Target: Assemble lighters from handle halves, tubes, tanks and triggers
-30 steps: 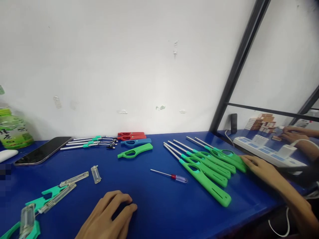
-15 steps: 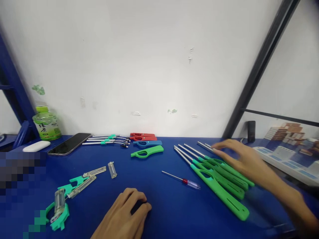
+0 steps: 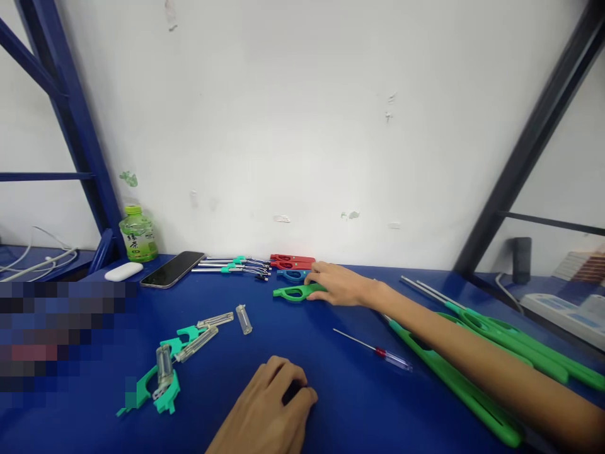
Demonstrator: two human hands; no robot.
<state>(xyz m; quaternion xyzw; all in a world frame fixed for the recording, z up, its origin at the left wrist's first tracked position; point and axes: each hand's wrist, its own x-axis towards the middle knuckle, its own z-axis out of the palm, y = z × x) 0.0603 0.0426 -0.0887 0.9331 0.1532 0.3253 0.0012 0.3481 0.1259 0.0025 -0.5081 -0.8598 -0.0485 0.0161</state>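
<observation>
My right hand (image 3: pixel 334 284) reaches across to a green lighter handle casing (image 3: pixel 293 294), its fingers closed around the right end. Just behind that casing lie a blue casing (image 3: pixel 292 275) and red casings (image 3: pixel 292 258). My left hand (image 3: pixel 271 403) rests on the blue table (image 3: pixel 350 403), fingers curled in, with nothing visible in them. To its right is a screwdriver (image 3: pixel 380 352) with a clear and red handle. Green long-nosed lighters (image 3: pixel 466 394) lie at the right, partly hidden under my right forearm.
Metal lighter tubes with wires (image 3: pixel 231 265) lie in a row at the back, near a phone (image 3: pixel 174 268), a white case (image 3: pixel 123 272) and a green bottle (image 3: pixel 138 236). Clear tanks (image 3: pixel 244 320) and teal plastic parts (image 3: pixel 186 339) are spread at the left. A power strip (image 3: pixel 562 318) stands far right.
My right hand has moved left from the green lighters and taken hold of the green casing. My left hand stays put on the table. The view has turned left.
</observation>
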